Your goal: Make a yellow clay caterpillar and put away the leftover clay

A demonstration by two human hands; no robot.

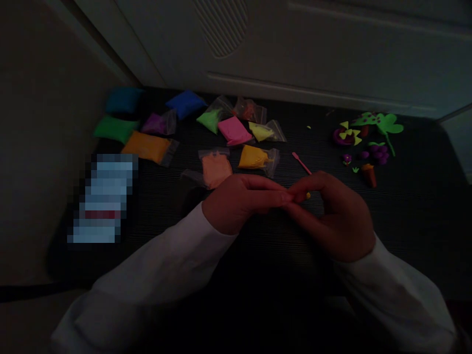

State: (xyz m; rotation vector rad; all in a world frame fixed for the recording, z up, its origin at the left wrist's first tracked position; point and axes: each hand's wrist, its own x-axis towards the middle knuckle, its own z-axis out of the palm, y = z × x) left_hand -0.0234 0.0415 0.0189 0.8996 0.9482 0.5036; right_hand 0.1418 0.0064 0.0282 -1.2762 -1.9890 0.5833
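My left hand (239, 201) and my right hand (332, 216) meet over the dark mat (258, 246), fingertips pressed together in a pinch. Between them sits a tiny yellow bit of clay (308, 195), held at the fingertips. Both arms wear white sleeves. A thin pink tool (301, 163) lies on the mat just beyond my right hand. The nearest clay bags are an orange-pink one (216, 168) and a yellow one (254, 158).
Several small bags of coloured clay lie across the back of the mat, among them blue (184, 103), green (114, 129), orange (147, 146) and pink (233, 130). Finished clay shapes (372, 132) cluster at the right. A blurred-out patch (103, 199) sits at the left. A white panel rises behind.
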